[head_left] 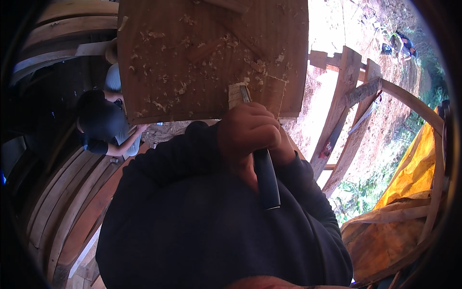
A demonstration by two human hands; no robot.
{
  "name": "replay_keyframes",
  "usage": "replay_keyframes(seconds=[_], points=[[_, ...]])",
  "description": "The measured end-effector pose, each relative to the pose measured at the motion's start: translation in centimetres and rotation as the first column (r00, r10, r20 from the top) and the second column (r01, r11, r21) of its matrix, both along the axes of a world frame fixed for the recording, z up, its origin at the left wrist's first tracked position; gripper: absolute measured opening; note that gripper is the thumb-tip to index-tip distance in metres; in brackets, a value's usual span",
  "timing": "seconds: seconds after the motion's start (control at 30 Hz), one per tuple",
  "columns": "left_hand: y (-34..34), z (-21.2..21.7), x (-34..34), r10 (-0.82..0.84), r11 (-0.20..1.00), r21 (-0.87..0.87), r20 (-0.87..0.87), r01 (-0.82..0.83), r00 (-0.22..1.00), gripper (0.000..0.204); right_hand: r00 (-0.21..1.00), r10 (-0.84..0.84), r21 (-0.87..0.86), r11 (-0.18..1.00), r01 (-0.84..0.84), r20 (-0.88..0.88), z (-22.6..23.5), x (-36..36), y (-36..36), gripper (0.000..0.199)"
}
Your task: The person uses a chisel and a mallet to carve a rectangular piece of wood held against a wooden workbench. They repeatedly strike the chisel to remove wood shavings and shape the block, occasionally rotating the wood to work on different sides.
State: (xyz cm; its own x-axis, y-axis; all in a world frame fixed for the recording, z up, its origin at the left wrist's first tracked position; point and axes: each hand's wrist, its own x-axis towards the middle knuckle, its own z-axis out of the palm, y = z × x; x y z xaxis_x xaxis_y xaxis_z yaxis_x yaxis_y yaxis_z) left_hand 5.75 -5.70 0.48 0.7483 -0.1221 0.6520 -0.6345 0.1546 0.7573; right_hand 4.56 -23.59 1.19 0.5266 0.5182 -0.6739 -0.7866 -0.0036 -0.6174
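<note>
A chisel (pixel 267 183) with a black handle points away from me, its handle end toward my chest. My left hand (pixel 248 129) is closed round it, fingers wrapped over the upper handle and the base of the blade. The metal blade rests at a pale, freshly cut patch (pixel 235 96) near the close edge of a brown wooden board (pixel 168 103). My right hand (pixel 288 147) lies just right of and partly behind the left one; its fingers are hidden. Curled wood shavings (pixel 159 105) are scattered over the board.
Another person (pixel 103 115) bends over at the left beside stacked curved planks (pixel 62 192). On the right stand a wooden frame (pixel 337 111) and a yellow tarp (pixel 409 164). Loose wood pieces (pixel 231 5) lie at the board's far end.
</note>
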Motion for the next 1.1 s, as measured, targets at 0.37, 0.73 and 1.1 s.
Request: replay_keyframes(seconds=[0.37,0.73,1.1], points=[[1.3,-0.8,-0.2,0.114,0.988,0.115,-0.097,-0.103,0.989,0.066,0.981,0.124,-0.003,0.992,-0.125,0.146,-0.7,0.4,-0.3,0.049],[-0.2,0.2,-1.3,0.096,0.993,0.069,-0.054,-0.092,0.994,0.043,0.993,-0.001,0.072,0.997,0.009,-0.114,1.3,0.7,1.6,0.028],[0.0,1.0,-0.7,0.100,0.985,0.143,-0.037,-0.093,0.994,0.040,0.959,0.063,-0.225,0.974,0.001,0.275,3.5,1.1,-0.6,0.029]])
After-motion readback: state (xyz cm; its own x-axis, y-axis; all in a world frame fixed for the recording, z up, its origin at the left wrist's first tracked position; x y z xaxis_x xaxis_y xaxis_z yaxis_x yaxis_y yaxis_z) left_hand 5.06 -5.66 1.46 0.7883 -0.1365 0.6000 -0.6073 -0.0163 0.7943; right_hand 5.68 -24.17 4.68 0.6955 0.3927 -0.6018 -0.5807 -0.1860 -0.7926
